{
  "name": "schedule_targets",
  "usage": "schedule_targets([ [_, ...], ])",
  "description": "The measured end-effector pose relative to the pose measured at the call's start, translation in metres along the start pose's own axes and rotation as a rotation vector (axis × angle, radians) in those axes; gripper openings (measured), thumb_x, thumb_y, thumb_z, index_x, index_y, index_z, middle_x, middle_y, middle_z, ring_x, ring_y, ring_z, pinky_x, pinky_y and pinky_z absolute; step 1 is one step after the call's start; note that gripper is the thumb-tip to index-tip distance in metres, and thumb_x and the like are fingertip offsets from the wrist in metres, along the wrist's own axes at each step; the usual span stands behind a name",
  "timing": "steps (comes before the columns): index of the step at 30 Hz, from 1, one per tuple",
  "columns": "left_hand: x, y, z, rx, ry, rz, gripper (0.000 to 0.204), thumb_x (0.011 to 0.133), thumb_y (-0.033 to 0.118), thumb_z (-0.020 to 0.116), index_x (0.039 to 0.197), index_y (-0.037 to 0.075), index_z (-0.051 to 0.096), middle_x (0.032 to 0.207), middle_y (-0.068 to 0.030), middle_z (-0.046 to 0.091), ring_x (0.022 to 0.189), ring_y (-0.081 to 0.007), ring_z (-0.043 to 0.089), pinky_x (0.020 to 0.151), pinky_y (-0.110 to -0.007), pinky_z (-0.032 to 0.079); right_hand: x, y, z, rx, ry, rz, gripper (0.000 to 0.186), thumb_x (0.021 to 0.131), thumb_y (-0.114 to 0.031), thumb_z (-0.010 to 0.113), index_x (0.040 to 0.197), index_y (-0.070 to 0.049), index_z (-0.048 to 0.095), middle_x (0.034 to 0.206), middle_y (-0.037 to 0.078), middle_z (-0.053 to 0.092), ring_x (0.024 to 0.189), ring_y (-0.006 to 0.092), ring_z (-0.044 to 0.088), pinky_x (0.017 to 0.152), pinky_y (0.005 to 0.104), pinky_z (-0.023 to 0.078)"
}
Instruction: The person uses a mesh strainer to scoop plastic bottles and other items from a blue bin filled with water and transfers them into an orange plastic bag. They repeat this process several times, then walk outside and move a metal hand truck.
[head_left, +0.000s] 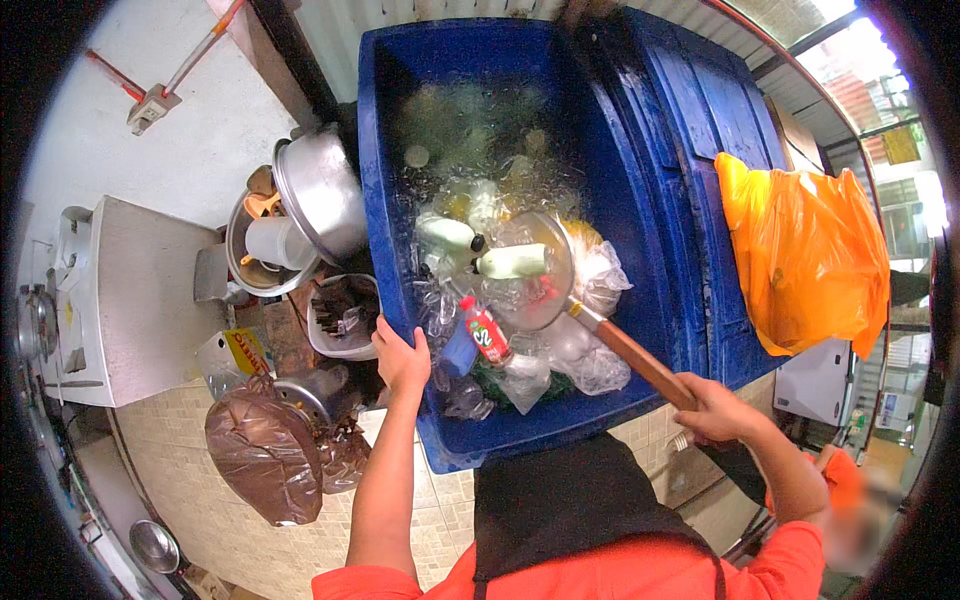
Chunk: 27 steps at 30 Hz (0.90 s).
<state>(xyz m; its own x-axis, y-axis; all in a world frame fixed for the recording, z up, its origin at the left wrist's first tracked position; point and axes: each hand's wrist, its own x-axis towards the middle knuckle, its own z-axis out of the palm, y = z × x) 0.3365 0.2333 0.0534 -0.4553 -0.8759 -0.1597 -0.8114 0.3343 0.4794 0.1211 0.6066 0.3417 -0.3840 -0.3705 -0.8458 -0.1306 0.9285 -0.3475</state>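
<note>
A large blue plastic tub (500, 435) in front of me holds water, bottles and clear plastic bags. My right hand (715, 408) is wrapped around the wooden handle of a round mesh skimmer (640, 358). The skimmer's head lies over the bottles inside the tub. A pale-green bottle with a dark cap (512, 262) shows at the mesh, with a similar pale bottle (445, 233) to its left. Below them leans a red-labelled drink bottle (486, 332). My left hand (402, 360) grips the tub's left rim, thumb and fingers on either side.
The tub's blue lid section (690, 130) stands to the right, with an orange plastic bag (805, 255) over it. Left are a big metal pot (325, 195), a white container (345, 340) and a brown plastic bag (265, 450). Another person in orange (840, 480) is at the lower right.
</note>
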Motion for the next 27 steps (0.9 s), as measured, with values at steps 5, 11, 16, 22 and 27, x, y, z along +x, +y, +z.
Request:
schedule_targets([
  [5, 0.001, 0.002, 0.002, 0.051, -0.027, -0.054, 0.075, 0.092, 0.034, 0.067, 0.148, 0.004, 0.029, 0.130, -0.0246, 0.051, 0.110, -0.0455, 0.061, 0.088, -0.054, 0.053, -0.057, -0.026, -0.025, -0.556, 0.306, -0.005, 0.074, 0.089, -0.006, 0.064, 0.155, -0.014, 0.033, 0.089, 0.024, 0.066, 0.082, 0.0435, 0.067, 0.072, 0.0516, 0.054],
  [11, 0.001, 0.006, -0.002, 0.048, -0.043, -0.088, 0.074, 0.092, 0.035, 0.066, 0.149, 0.004, 0.029, 0.131, -0.0247, 0.051, 0.109, -0.0454, 0.062, 0.088, -0.053, 0.054, 0.008, -0.024, -0.034, -0.618, 0.513, -0.303, 0.080, 0.094, -0.008, 0.060, 0.162, -0.021, 0.020, 0.090, 0.024, 0.067, 0.081, 0.0430, 0.067, 0.072, 0.0538, 0.053],
  [16, -0.003, 0.011, -0.001, 0.127, 0.024, -0.067, 0.072, 0.093, 0.036, 0.065, 0.149, 0.008, 0.030, 0.129, -0.0237, 0.053, 0.105, -0.0445, 0.065, 0.086, -0.054, 0.054, 0.161, -0.068, -0.031, -0.452, 0.489, -0.425, 0.071, 0.099, -0.021, 0.057, 0.161, -0.024, 0.022, 0.092, 0.030, 0.069, 0.083, 0.0472, 0.069, 0.076, 0.0573, 0.053],
  [22, -0.007, 0.021, -0.002, 0.124, 0.005, -0.180, 0.071, 0.093, 0.039, 0.065, 0.148, 0.009, 0.033, 0.125, -0.0226, 0.058, 0.102, -0.0440, 0.066, 0.085, -0.053, 0.055, 0.275, -0.126, -0.021, -0.544, 0.440, -0.394, 0.059, 0.100, -0.016, 0.049, 0.156, -0.013, 0.031, 0.095, 0.029, 0.071, 0.083, 0.0463, 0.070, 0.076, 0.0581, 0.055],
  [27, -0.006, 0.027, -0.005, 0.123, 0.014, -0.192, 0.070, 0.092, 0.038, 0.066, 0.147, 0.007, 0.035, 0.127, -0.0227, 0.057, 0.103, -0.0437, 0.066, 0.087, -0.053, 0.054, 0.327, -0.200, -0.030, -0.439, 0.240, -0.243, 0.052, 0.095, -0.014, 0.057, 0.146, -0.010, 0.045, 0.105, 0.027, 0.071, 0.083, 0.0387, 0.074, 0.069, 0.0531, 0.059],
])
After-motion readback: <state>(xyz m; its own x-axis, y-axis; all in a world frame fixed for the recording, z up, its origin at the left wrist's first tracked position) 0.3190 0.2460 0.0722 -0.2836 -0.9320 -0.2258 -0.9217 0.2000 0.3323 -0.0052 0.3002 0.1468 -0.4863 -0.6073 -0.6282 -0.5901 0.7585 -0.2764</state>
